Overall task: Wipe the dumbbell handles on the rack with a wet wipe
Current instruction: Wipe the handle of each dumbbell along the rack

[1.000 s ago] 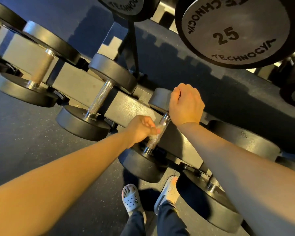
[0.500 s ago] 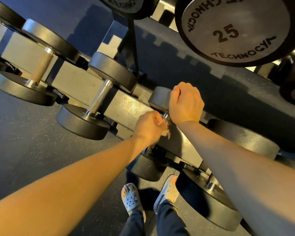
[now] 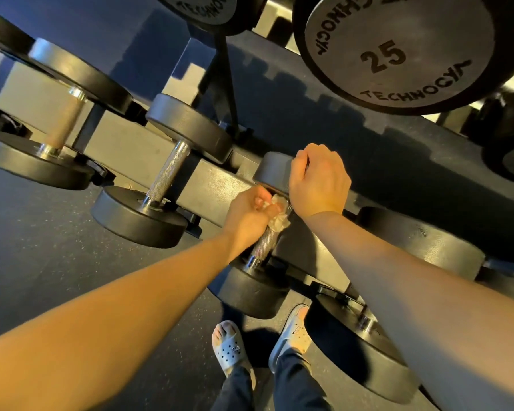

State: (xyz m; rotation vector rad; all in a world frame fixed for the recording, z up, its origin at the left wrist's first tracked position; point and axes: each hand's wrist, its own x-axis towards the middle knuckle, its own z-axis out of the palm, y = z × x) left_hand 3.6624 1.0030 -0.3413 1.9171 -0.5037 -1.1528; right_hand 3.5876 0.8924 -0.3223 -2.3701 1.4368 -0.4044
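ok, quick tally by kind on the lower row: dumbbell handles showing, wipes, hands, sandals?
Dumbbell handles: 4 (left edge too cropped to count more)
Wet wipe: 1
Hands: 2, left hand gripping the wipe, right hand gripping a dumbbell head
Sandals: 2
Total: 9

Black dumbbell heads (image 3: 138, 216), silver knurled handles (image 3: 168, 172), whitish wipe (image 3: 278, 221), grey perforated slippers (image 3: 229, 348)

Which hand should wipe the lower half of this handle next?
Left. The left hand holds the wet wipe against the handle, just above its bare lower part. The right hand grips the dumbbell's far head, holding no wipe.
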